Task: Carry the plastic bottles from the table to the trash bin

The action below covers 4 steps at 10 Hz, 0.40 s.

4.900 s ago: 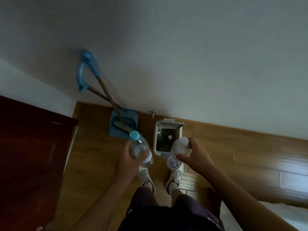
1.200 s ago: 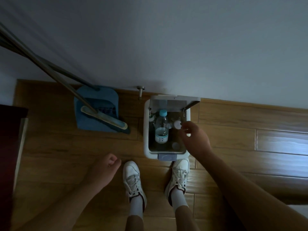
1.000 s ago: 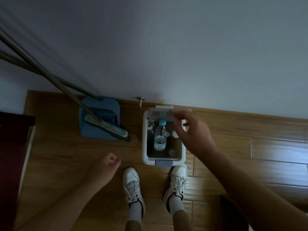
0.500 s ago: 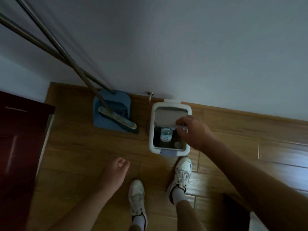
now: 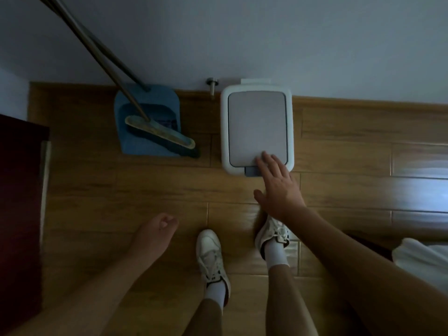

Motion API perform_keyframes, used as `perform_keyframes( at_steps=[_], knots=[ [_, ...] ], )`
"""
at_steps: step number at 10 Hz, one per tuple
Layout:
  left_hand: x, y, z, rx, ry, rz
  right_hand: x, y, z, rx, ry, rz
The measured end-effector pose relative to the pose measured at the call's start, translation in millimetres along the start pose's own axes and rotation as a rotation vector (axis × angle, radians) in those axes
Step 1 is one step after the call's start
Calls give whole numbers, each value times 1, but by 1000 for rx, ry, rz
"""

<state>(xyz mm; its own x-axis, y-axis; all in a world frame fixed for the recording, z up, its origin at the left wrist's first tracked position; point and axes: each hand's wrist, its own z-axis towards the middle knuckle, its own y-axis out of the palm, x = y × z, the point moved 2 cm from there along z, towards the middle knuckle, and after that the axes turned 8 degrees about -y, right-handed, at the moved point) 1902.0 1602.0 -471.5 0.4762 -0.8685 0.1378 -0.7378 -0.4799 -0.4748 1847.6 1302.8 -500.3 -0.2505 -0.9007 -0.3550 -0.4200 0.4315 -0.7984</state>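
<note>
The white trash bin [image 5: 224,132] stands on the wood floor against the wall, its grey lid [image 5: 257,124] lying flat and shut. No bottles are visible; the lid hides the inside. My right hand [image 5: 278,187] is spread open, fingertips resting on the lid's near edge, holding nothing. My left hand [image 5: 155,232] hangs lower left over the floor, fingers loosely curled with nothing in them.
A blue dustpan [image 5: 148,122] with a broom head [image 5: 160,135] leans on the wall left of the bin. A dark red cabinet [image 5: 19,214] fills the left edge. My two white shoes [image 5: 211,253] stand just before the bin. White cloth [image 5: 421,260] lies at right.
The lid came down from half open to fully shut under my right hand, covering the bottles inside. My left hand stayed empty at the lower left.
</note>
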Motion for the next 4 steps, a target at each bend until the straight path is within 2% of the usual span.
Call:
perform_keyframes(
  at_steps=[3, 4],
  knots=[
    [5, -20, -12, -33, 68, 17, -16, -21, -2, -106, 79, 116],
    [8, -25, -13, -13, 62, -11, -20, -17, -20, -108, 157, 224]
  ],
)
